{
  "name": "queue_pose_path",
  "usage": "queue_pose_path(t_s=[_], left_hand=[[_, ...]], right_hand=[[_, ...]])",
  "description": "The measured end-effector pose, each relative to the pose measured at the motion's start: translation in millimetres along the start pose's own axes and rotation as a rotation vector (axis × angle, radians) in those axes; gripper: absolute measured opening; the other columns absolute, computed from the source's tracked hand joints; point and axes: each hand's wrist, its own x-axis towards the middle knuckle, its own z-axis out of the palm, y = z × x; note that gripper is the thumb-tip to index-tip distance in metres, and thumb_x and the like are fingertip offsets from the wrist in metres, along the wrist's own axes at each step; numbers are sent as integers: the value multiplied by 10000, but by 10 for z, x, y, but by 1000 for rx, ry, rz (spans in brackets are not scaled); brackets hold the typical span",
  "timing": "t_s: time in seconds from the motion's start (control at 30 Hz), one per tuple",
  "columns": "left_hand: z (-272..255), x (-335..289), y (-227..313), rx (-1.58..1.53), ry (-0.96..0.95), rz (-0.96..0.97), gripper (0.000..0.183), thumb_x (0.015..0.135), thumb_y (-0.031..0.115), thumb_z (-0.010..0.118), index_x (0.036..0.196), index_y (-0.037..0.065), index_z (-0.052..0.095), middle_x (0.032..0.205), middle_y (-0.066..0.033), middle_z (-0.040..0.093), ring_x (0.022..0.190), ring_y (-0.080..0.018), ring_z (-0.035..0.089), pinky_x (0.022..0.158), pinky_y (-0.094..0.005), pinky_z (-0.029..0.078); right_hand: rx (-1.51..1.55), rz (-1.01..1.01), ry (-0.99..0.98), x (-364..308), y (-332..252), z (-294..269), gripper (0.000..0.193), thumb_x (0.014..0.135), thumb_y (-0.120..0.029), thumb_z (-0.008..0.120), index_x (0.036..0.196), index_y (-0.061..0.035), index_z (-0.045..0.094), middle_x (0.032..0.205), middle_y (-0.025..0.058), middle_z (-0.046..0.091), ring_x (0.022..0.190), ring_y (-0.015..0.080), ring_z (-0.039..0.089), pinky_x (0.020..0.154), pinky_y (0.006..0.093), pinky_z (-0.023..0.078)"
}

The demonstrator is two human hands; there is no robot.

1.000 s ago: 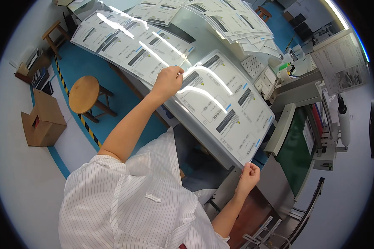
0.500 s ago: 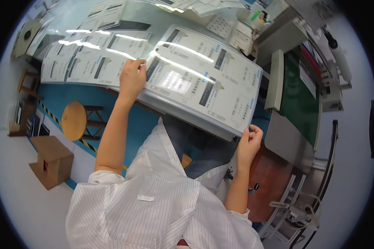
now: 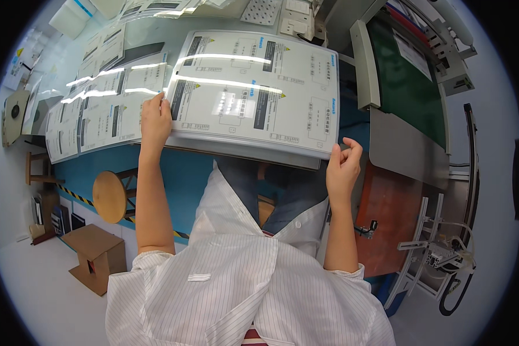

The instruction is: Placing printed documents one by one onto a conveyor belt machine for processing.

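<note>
Before me lies a stack of large white printed sheets [image 3: 297,86] with a glossy top, marked with dark blocks and line diagrams. My left hand [image 3: 156,122] is at the stack's left edge, its fingers loosely bent and the thumb beside the edge; nothing shows in its grasp. At the near right corner, my right hand [image 3: 344,167] has its thumb upright against or very close to the edge, and its curled fingers stand apart from the thumb. Further printed sheets [image 3: 101,118] lie on the table left of my left hand.
To the right is a machine with a green conveyor belt [image 3: 406,86] and a grey metal plate [image 3: 406,147]. A round wooden stool [image 3: 109,197] and a cardboard box [image 3: 101,254] stand at left. A metal frame [image 3: 438,254] is at lower right.
The view has turned, so the stack now lies straighter and further left in the picture. Both hands stay by its left and right edges; the left thumb no longer reaches over the sheet.
</note>
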Motion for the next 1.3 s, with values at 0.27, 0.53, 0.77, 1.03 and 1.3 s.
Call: queue_pose_path(t_s=[0.27,0.53,0.77,1.03,1.3], left_hand=[[26,182,197,-56,-64,-57,395,951,257,507,1233,-15,558,1139,-210,589,1013,-321,583,915,-362,443],[159,118,480,76,-71,-119,491,975,354,403,1294,-13,475,1225,-247,562,1103,-425,541,932,-459,425],[223,91,476,95,-7,-97,463,974,335,431,1283,0,508,1176,-253,589,1087,-414,554,923,-434,427],[184,98,474,32,-62,-72,429,983,299,411,1284,6,496,1187,-243,576,1078,-413,551,911,-441,427],[162,98,523,63,-63,-118,451,981,294,417,1302,-14,488,1219,-241,569,1104,-404,549,934,-437,426]], right_hand=[[272,-14,-24,267,115,97,344,970,-146,502,1269,17,456,1126,161,580,1013,216,582,856,321,489],[209,50,-132,370,123,349,491,1030,-301,367,1402,19,373,1262,191,566,1145,247,554,978,324,414],[295,88,-159,358,149,324,477,1028,-305,370,1382,12,409,1182,200,612,1087,239,591,947,325,434],[328,-4,-102,373,275,417,482,1009,-291,383,1369,28,394,1276,272,531,1162,397,542,969,390,434],[352,-15,-88,350,279,400,482,1011,-288,385,1369,35,390,1308,268,507,1195,391,517,988,382,419]])
